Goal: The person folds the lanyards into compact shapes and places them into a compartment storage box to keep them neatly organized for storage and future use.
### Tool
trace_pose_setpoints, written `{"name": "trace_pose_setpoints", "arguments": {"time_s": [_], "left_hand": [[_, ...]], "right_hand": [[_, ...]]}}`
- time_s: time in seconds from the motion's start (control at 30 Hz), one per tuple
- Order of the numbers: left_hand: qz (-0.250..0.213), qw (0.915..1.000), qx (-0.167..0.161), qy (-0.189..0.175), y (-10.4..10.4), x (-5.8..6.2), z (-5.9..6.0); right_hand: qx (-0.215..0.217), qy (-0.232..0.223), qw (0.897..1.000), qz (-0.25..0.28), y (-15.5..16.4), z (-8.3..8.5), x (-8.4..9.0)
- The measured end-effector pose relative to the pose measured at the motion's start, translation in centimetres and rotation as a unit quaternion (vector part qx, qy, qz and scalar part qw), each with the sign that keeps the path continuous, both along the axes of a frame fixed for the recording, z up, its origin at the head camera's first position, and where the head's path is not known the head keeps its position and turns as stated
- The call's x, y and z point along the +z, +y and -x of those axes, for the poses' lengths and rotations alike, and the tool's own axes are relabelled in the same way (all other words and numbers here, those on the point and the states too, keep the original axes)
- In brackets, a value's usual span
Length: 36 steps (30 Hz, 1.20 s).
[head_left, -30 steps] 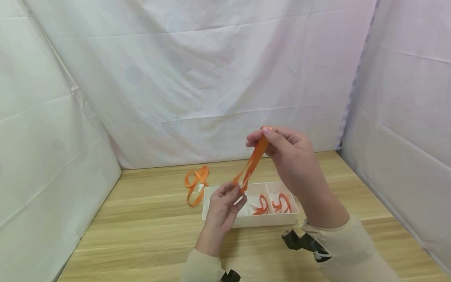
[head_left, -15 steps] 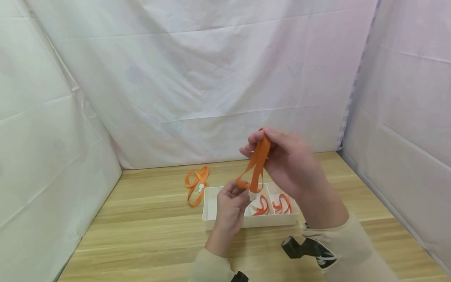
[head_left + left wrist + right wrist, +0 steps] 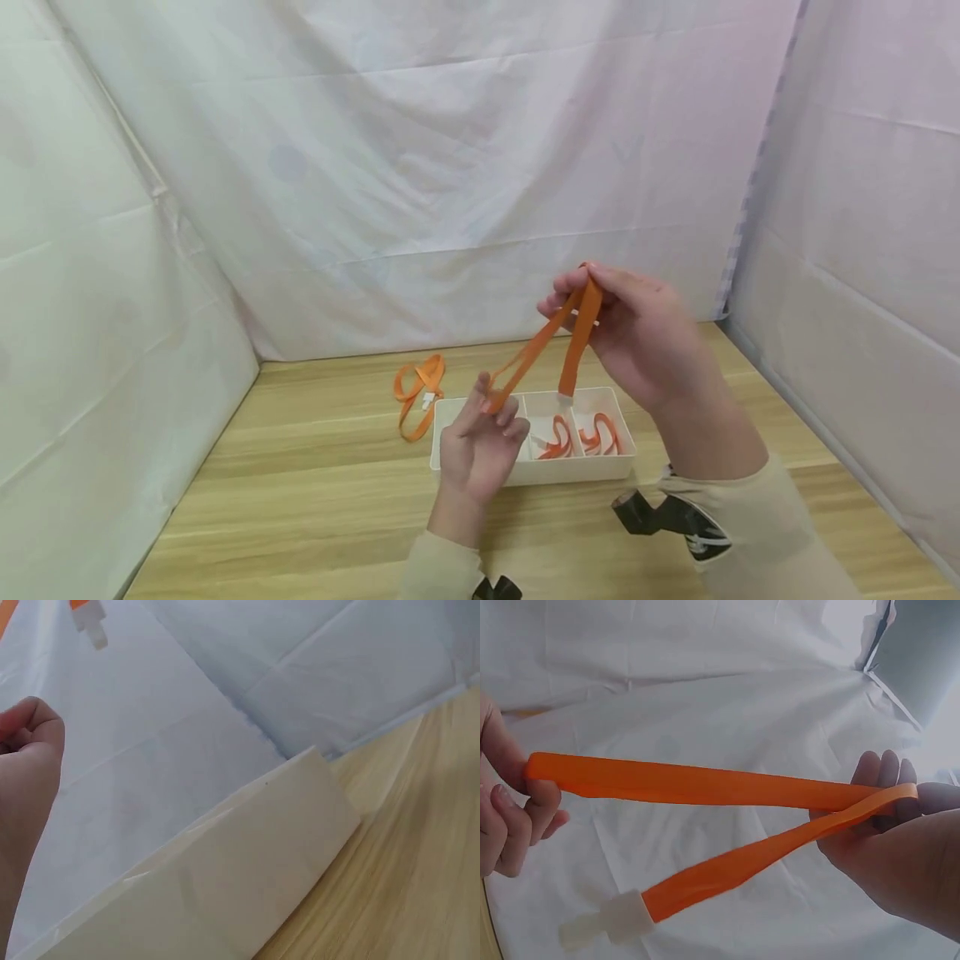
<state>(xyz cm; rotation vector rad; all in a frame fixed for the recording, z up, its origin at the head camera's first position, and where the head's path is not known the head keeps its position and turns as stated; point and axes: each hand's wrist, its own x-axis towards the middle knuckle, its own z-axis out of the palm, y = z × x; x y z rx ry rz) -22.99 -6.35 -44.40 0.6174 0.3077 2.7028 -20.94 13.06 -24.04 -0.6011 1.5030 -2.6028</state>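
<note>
An orange lanyard [image 3: 579,350] is stretched in the air between my two hands. Higher up, my right hand [image 3: 652,342] pinches its folded part between thumb and fingers. Lower and to the left, my left hand [image 3: 480,454] holds the looped end with curled fingers; the right wrist view shows the strap pulled taut there. One short end with a white plastic clip [image 3: 626,919] dangles free from the right hand. Beneath the hands stands a white divided box [image 3: 570,472]. Folded orange lanyards lie in its middle compartment [image 3: 557,440] and right compartment [image 3: 600,435].
Another orange lanyard [image 3: 408,400] with a white clip lies loosely looped on the wooden table [image 3: 300,483], left of the box. White cloth [image 3: 450,167] hangs behind and along both sides of the table. A small black camera [image 3: 637,510] sits on the right wrist.
My left hand has turned over and drawn the loop down and left. The right hand has shifted slightly right and up. The clip end has left the left hand and hangs free.
</note>
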Motion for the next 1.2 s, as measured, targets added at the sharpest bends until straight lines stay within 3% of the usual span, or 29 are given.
{"name": "trace_pose_setpoints", "arguments": {"time_s": [0.1, 0.2, 0.3, 0.43, 0.5, 0.67, 0.73, 0.8, 0.97, 1.07, 1.13, 1.17, 1.2], "left_hand": [[0.066, 0.9975, -0.007, 0.024, 0.1, -0.1, -0.1], [0.175, 0.9819, 0.021, 0.069, 0.4, -0.4, -0.3], [0.282, 0.9493, 0.080, 0.113, 0.7, -0.5, -0.6], [0.389, 0.9006, 0.159, 0.112, 1.2, 0.1, -0.9], [0.416, 0.8878, 0.173, 0.096, 1.3, 0.6, -1.0], [0.434, 0.8770, 0.189, 0.080, 1.3, 1.4, -1.3], [0.450, 0.8644, 0.205, 0.089, 1.3, 1.3, -1.3], [0.479, 0.8407, 0.228, 0.108, 1.2, 1.3, -1.4], [0.550, 0.7704, 0.267, 0.181, 1.1, 1.1, -1.6], [0.574, 0.7447, 0.271, 0.206, 1.0, 1.0, -1.6], [0.581, 0.7375, 0.264, 0.220, 0.8, 1.2, -1.5], [0.579, 0.7377, 0.262, 0.227, 0.7, 1.4, -1.4], [0.568, 0.7453, 0.259, 0.234, 0.6, 1.7, -1.4]], "right_hand": [[-0.003, 0.003, 1.000, -0.008, 0.0, -0.2, 0.2], [-0.006, 0.014, 1.000, -0.021, -0.2, -0.4, 0.5], [-0.010, 0.019, 0.999, -0.031, -0.6, -0.5, 0.7], [-0.013, 0.020, 0.999, -0.033, -1.1, -0.6, 1.0], [-0.015, 0.025, 0.999, -0.036, -1.3, -0.6, 1.0], [-0.012, 0.033, 0.999, -0.042, -1.7, -0.7, 1.1], [-0.013, 0.031, 0.998, -0.045, -1.8, -0.7, 1.2], [-0.013, 0.027, 0.998, -0.048, -1.8, -0.7, 1.2], [-0.010, 0.023, 0.998, -0.051, -2.0, -0.5, 1.2], [-0.005, 0.022, 0.999, -0.049, -2.2, -0.3, 1.0], [0.000, 0.020, 0.999, -0.050, -2.4, -0.2, 0.8], [0.001, 0.020, 0.998, -0.053, -2.5, -0.2, 0.6], [0.001, 0.019, 0.998, -0.056, -2.6, -0.1, 0.5]]}}
